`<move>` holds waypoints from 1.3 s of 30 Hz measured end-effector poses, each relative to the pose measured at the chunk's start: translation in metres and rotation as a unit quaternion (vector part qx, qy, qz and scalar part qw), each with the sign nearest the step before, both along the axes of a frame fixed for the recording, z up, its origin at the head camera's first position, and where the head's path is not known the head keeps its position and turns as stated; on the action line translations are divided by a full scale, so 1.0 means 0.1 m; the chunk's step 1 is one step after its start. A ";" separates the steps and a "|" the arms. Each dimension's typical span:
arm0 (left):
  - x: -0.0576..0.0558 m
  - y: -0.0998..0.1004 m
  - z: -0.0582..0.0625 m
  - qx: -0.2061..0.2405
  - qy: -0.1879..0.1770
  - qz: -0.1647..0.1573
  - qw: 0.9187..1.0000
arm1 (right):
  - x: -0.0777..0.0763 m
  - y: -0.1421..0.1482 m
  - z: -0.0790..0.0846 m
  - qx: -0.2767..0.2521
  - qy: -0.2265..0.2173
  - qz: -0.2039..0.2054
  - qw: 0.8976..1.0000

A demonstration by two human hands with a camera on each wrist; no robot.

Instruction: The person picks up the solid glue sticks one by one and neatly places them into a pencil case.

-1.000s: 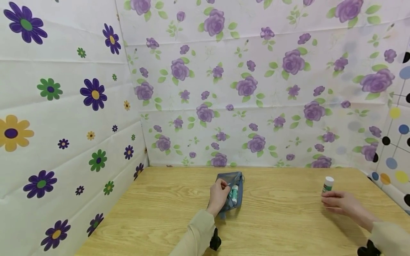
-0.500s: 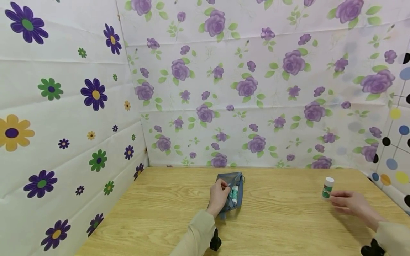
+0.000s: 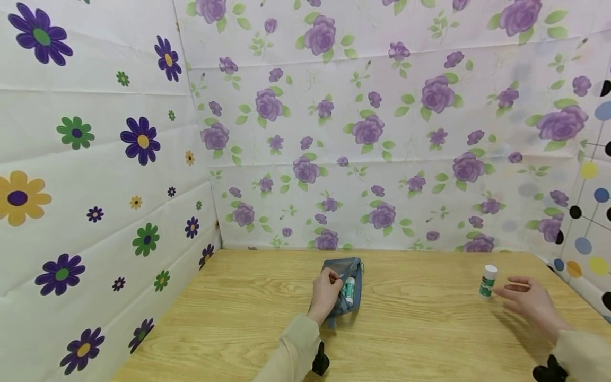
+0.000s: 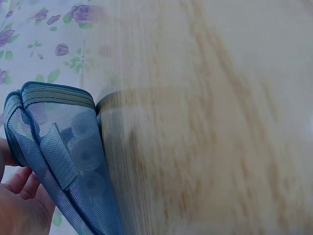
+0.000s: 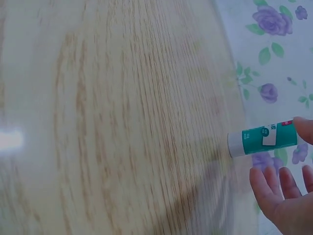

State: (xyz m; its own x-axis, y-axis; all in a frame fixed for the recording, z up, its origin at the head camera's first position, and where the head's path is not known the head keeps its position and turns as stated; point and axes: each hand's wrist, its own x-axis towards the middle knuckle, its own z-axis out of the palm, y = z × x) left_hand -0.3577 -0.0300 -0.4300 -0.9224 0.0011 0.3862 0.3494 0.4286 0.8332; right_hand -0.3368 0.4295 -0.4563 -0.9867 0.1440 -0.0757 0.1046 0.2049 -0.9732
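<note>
A blue mesh zip pouch (image 3: 341, 263) is near the middle of the wooden table, and my left hand (image 3: 326, 292) pinches its edge. Inside the pouch shows a green and white glue stick (image 3: 350, 291). In the left wrist view the pouch (image 4: 83, 142) stands with its zip side up, fingers of the left hand (image 4: 29, 205) behind its far side. Another glue stick (image 3: 488, 281), white-capped, stands upright at the table's right. Just right of it is my right hand (image 3: 527, 302), fingers apart and holding nothing. The right wrist view has the thumb overlapping the end of this glue stick (image 5: 266, 138).
The wooden table (image 3: 420, 318) reaches back to a floral sheet (image 3: 367, 175). A daisy-print sheet (image 3: 105, 175) hangs along the left, and a dotted sheet (image 3: 589, 228) along the right. A black wrist device (image 3: 321, 361) is by the left sleeve.
My right hand has let go of the glue stick and drawn back to the right, its fingers now spread. The glue stick stays standing. My left hand and the pouch have not moved.
</note>
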 end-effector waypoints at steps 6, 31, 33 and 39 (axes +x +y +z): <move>0.00 0.00 0.00 0.001 -0.003 -0.002 1.000 | 0.02 -0.08 0.02 0.024 0.028 -0.022 0.999; -0.01 0.01 -0.02 0.001 0.000 -0.005 1.000 | -0.19 -0.23 -0.18 0.083 0.133 -0.052 0.986; 0.00 0.01 -0.02 0.000 0.002 -0.005 1.000 | -0.13 -0.31 -0.11 0.082 0.129 -0.055 0.987; 0.00 0.00 -0.01 -0.001 -0.002 -0.003 1.000 | -0.02 -0.45 0.06 0.058 0.109 -0.060 0.991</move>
